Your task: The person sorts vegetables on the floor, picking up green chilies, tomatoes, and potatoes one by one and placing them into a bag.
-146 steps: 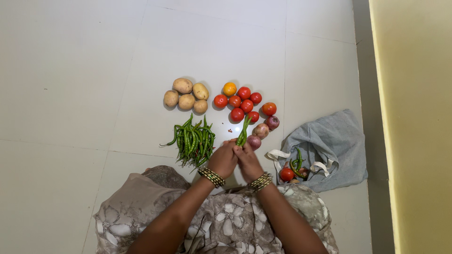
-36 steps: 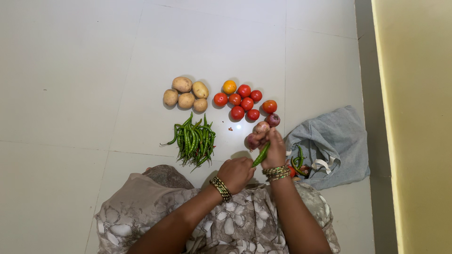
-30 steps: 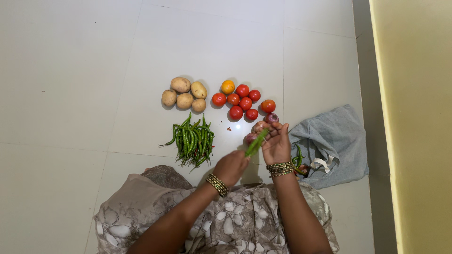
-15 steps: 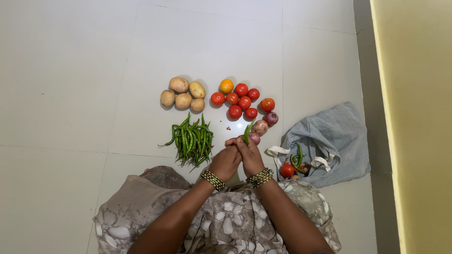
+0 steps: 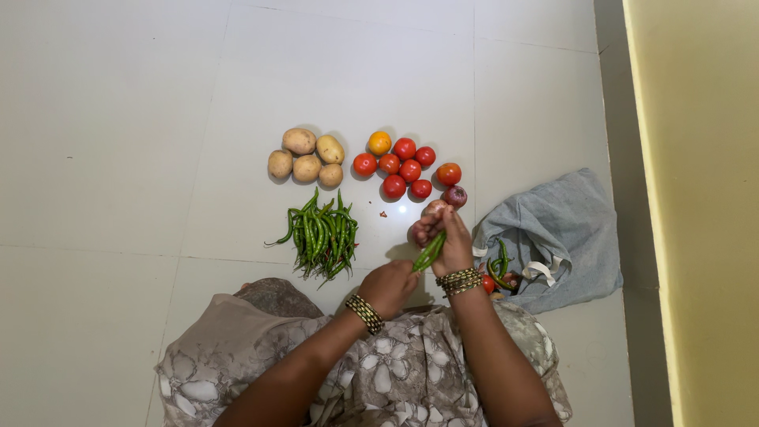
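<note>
Green chillies (image 5: 428,254) lie clutched in the right hand (image 5: 451,241).

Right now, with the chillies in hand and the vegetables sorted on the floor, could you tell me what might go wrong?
1. The right hand grips a loose bunch of green chillies right beside the onions; one chilli might slip out among them.
2. The tomatoes lie unrestrained on smooth floor tiles; a nudge could send them rolling.
3. The grey cloth bag lies open with chillies and a tomato at its mouth, which might spill out.
</note>
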